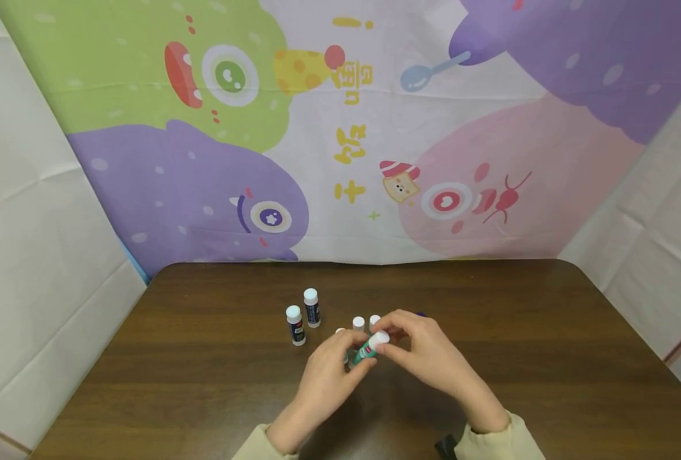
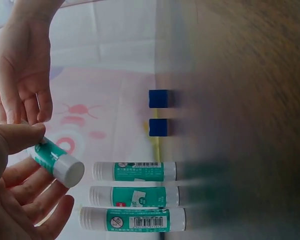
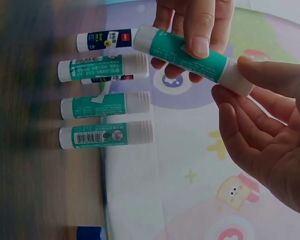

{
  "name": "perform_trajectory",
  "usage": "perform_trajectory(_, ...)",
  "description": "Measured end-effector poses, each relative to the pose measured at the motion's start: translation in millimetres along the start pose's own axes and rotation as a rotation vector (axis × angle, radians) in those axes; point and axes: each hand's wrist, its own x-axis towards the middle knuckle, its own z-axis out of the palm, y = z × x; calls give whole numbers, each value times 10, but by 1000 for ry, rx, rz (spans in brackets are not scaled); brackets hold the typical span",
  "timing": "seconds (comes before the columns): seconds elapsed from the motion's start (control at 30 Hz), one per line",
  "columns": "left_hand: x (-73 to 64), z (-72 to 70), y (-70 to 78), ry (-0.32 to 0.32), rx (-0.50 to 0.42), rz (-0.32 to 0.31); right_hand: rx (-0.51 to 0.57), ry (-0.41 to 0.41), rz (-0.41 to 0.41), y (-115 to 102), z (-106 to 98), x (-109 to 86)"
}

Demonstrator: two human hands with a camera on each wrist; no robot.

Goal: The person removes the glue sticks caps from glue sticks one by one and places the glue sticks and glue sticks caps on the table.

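On the brown, wood-grained table [image 1: 202, 377], at left, stand two navy glue sticks [image 1: 296, 328], white-capped cylinders. Then the left hand [image 1: 330, 374] pinches the smooth green body of a tilted glue stick [image 1: 366, 351], raised opposite the far edge's middle. Three similar green sticks [image 2: 138, 197] stand behind. The right hand [image 1: 435, 354] pinches its white ribless end. Rightmost are two square-faced blue blocks [image 2: 158, 127].
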Motion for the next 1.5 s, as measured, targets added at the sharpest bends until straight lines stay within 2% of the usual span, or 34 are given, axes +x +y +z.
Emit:
perform_trajectory(0.27,18,-40,-8,28,-4,8,14,-7,17,-13,-13,-1)
perform_trajectory(0.6,44,-110,-19,82,55,18,16,6,46,1,-8,6)
perform_trajectory(1.03,93,-240,-35,57,32,72,14,-5,37,-16,-18,11)
perform_trajectory(1.5,95,-295,-40,33,35,40,22,-1,18,-25,-28,5)
